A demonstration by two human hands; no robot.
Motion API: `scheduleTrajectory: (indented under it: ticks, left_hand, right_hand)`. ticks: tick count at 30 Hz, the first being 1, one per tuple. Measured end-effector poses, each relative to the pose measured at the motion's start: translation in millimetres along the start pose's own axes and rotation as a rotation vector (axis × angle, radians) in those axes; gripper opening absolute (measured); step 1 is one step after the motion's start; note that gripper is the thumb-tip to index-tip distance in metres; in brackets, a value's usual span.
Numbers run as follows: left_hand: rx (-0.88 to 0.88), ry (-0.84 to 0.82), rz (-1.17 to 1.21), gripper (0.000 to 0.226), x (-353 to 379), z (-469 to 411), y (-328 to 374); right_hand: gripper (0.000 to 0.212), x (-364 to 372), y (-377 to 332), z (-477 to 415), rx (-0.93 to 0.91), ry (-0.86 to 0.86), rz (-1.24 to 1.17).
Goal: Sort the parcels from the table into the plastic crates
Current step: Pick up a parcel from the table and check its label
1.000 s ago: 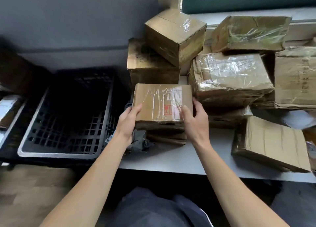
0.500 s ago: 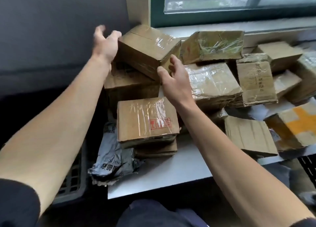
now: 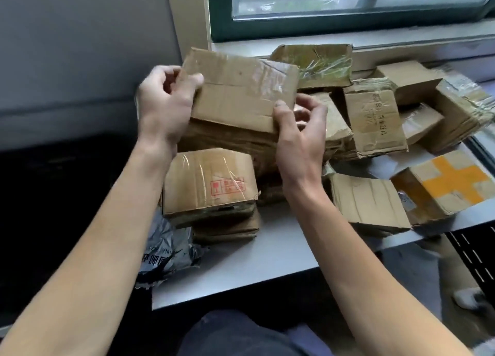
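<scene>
Left hand (image 3: 166, 106) and right hand (image 3: 300, 133) now held the top parcel (image 3: 241, 90); half a second earlier both were open, reaching at its sides. The left grip was closed on the parcel's left edge, thumb on the top face. The right grip was closed on the near right corner, thumb on top, fingers curled round the right side. The parcel sat over the pile at the back left of the table (image 3: 241, 270), top face tilted toward the camera; lifted clear or touching below, couldn't tell. The red-stamped parcel (image 3: 211, 184) stayed on its front stack, the grey mailer bag (image 3: 166, 253) stayed at the table's left edge, and the orange-cross parcel (image 3: 450, 184) stayed at right.
</scene>
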State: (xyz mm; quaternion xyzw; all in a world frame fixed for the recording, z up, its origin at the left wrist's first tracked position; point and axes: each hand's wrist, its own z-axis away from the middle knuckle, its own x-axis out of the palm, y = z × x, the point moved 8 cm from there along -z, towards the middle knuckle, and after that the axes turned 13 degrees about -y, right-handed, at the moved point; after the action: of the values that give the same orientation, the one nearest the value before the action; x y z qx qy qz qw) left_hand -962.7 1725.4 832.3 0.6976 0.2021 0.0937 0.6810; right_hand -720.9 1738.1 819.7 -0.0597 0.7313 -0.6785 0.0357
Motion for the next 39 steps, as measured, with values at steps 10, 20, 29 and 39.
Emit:
scheduleTrajectory:
  ticks: [10,20,29,39]
  left_hand:
    - [-0.258,-0.113,-0.033,0.027,112.5,194.5,-64.6]
    - [-0.468,-0.1,-0.076,0.044,141.5,254.4,-160.5]
    - [-0.642,-0.187,0.074,0.041,159.6,256.9,-244.5]
    - [-0.686,-0.244,0.07,0.046,154.0,260.0,-276.2]
  right_hand:
    - [0.018,-170.8,73.0,88.0,0.15,-0.147,-0.012]
    - [0.026,-188.7,192.1,119.5,0.413,-0.323,0.25]
    - [0.034,-195.8,238.4,121.1,0.535,-0.35,0.514]
    - [0.054,-181.4,246.1,117.5,0.604,-0.491,0.468]
